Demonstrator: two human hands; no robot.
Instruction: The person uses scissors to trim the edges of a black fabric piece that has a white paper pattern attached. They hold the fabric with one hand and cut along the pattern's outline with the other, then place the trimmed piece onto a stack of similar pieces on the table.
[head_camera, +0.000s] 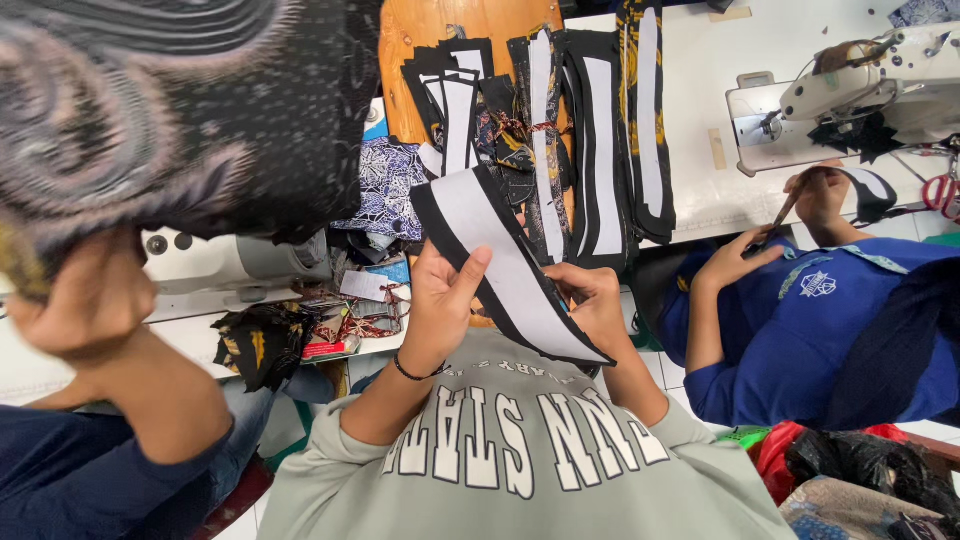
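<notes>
Black-edged white strip, near centre, is pinched closed between my left hand and right hand. Risk: its loose far end may snag the stacked strips beyond and drag them off.

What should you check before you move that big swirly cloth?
1. Left hand gripping the dark patterned cloth: ok.
2. Right hand in sight: not ok, out of view.
3. View past the cloth: not ok, it covers the upper left.
4. Co-worker's hand and black-and-white strip apart from the cloth: ok.
5. Cloth free of folds: cannot tell, blurred.
</notes>
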